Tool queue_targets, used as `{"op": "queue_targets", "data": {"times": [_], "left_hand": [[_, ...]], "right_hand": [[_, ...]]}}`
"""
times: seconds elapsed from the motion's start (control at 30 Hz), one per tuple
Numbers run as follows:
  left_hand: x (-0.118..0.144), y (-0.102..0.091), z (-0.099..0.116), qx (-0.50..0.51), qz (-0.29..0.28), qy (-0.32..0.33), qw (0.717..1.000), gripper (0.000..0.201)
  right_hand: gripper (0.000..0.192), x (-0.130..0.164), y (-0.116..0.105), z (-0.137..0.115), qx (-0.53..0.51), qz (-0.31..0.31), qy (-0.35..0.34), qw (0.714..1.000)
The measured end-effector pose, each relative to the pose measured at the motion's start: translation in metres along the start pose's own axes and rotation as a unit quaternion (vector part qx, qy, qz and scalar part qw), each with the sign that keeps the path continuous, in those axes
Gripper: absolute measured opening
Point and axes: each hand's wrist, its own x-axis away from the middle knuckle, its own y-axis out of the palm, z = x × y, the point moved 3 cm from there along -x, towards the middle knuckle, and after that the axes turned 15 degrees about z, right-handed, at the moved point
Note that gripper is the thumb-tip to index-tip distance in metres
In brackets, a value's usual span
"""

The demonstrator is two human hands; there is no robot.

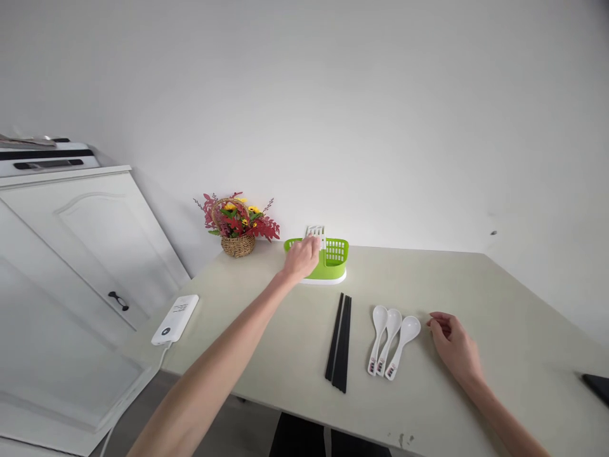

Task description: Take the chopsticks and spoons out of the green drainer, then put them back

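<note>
My left hand (302,256) reaches across the table and grips the green cutlery holder (333,260) at its white centre handle, far middle of the table. My right hand (454,346) rests on the tabletop with loosely curled fingers, holding nothing, just right of three white spoons (391,339). The spoons lie side by side with their bowls pointing away from me. A bundle of black chopsticks (340,341) lies lengthwise to the left of the spoons.
The pale table (499,304) stands against a white wall. A wicker basket of red and yellow flowers (238,225) sits at the far left corner. A white power bank (175,319) with a cable lies at the left edge. A white cabinet (71,254) stands left. A dark object (597,384) lies at far right.
</note>
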Motion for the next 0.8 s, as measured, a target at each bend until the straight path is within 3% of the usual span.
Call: {"op": "queue_targets", "data": {"times": [0.23,0.43,0.8], "left_hand": [[-0.006,0.025,0.060,0.112,-0.041,0.014,0.993,0.055],[-0.005,0.035,0.101,0.164,-0.080,0.025,0.983,0.062],[0.001,0.030,0.127,0.192,-0.137,0.062,0.970,0.064]], "right_hand": [[0.037,0.002,-0.001,-0.004,-0.001,-0.001,-0.020,1.000],[0.036,0.002,-0.001,-0.007,0.002,-0.004,-0.026,1.000],[0.036,0.001,-0.002,-0.009,-0.008,0.000,-0.032,0.999]]}}
